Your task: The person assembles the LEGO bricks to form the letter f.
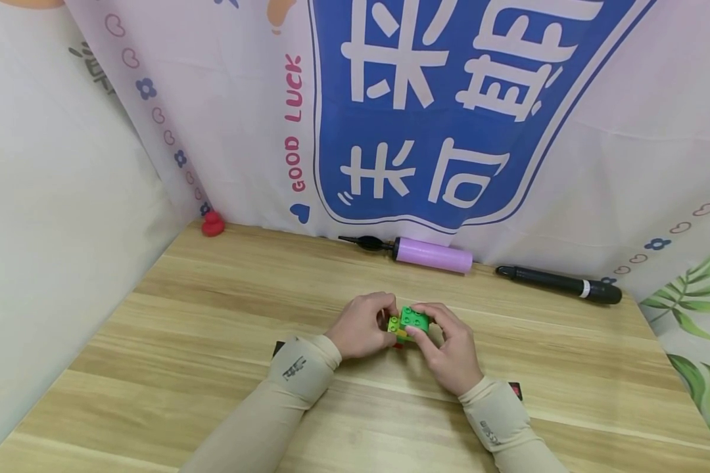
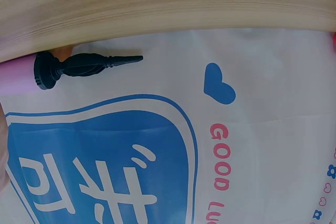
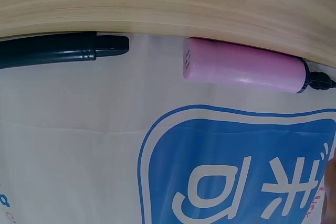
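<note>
In the head view, both hands meet over the middle of the table around a small cluster of toy building blocks. My right hand (image 1: 449,345) pinches a green block (image 1: 415,318) with round studs on top, thumb on its near side and fingers on the far side. My left hand (image 1: 362,327) grips a yellow-green block (image 1: 393,325) between thumb and fingers, right beside the green one. A bit of red (image 1: 399,345) shows under the blocks; the rest of the cluster is hidden by the fingers. The wrist views show no blocks.
A purple hand pump (image 1: 433,255) with a black nozzle lies along the table's back edge. To its right is a long black tube (image 1: 559,281) with a white ring. A red rounded object (image 1: 213,224) sits at the back left corner. Behind hangs a printed cloth (image 1: 242,131).
</note>
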The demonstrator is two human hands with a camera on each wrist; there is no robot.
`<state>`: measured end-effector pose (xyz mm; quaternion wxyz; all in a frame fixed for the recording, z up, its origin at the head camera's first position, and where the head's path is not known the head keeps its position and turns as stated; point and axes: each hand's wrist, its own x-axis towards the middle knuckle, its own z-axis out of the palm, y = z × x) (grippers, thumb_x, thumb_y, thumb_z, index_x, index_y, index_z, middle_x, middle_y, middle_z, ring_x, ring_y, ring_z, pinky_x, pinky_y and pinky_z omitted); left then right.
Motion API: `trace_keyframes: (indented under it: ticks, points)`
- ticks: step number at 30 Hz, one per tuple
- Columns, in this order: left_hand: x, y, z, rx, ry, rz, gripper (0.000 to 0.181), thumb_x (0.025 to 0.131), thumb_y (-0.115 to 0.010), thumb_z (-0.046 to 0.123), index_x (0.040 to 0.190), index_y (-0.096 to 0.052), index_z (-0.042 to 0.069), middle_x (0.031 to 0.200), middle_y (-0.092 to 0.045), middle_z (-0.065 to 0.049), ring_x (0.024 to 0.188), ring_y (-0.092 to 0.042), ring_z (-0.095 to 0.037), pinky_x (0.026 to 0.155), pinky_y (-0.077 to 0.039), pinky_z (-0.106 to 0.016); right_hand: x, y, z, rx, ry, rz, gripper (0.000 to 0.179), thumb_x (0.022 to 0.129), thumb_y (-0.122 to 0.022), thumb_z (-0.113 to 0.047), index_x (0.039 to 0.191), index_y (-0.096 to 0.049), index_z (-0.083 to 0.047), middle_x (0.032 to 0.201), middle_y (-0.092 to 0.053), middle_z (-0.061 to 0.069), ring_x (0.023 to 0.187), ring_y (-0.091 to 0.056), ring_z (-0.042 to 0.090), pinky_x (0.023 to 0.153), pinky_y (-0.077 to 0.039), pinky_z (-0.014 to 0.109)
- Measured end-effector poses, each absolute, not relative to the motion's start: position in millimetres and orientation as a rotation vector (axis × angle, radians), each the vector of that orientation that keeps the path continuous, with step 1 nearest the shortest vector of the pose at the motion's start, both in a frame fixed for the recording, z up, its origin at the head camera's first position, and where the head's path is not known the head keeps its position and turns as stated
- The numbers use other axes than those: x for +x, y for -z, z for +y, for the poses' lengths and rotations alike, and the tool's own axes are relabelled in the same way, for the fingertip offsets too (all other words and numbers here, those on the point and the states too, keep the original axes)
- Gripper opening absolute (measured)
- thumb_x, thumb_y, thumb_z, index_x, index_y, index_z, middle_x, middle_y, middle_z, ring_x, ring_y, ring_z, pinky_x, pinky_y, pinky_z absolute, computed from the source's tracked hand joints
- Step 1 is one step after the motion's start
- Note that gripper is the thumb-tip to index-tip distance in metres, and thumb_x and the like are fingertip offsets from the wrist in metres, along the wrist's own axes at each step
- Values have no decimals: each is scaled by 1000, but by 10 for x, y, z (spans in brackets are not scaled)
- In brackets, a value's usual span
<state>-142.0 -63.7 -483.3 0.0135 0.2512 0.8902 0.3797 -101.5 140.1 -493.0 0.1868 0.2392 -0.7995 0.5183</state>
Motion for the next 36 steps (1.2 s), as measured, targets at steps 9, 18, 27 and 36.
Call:
trace_keyframes:
  ticks: [9, 18, 27, 36]
  points:
    - [-1421, 4834, -636, 783, -1194, 2770, 28, 76, -87, 16, 87, -63, 22, 83, -62, 7, 74, -57, -9, 66, -48, -26, -1011, 4910, 1412, 679, -1348, -2296, 37, 87, -83, 0, 122, -72, -5, 120, -74, 7, 107, -71, 17, 95, -53, 15]
    - [-1423, 4833, -637, 784, -1193, 2768, 27, 75, -87, 16, 87, -63, 22, 83, -62, 7, 74, -57, -9, 66, -47, -26, -1020, 4902, 1423, 697, -1298, -2307, 37, 88, -83, -2, 123, -73, -7, 120, -74, 5, 109, -73, 21, 98, -51, 14]
    - [-1417, 4827, -636, 771, -1182, 2772, 28, 76, -87, 16, 88, -63, 22, 83, -62, 8, 74, -57, -9, 66, -48, -26, -1017, 4896, 1424, 703, -1303, -2304, 36, 88, -83, -1, 122, -73, -8, 120, -74, 4, 109, -73, 21, 99, -51, 14]
    - [-1412, 4827, -636, 762, -1193, 2763, 28, 76, -87, 17, 89, -63, 22, 83, -62, 7, 74, -57, -10, 66, -48, -26, -1034, 4962, 1429, 747, -1253, -2266, 40, 87, -82, 2, 126, -71, -4, 122, -73, 9, 109, -72, 23, 100, -50, 14]
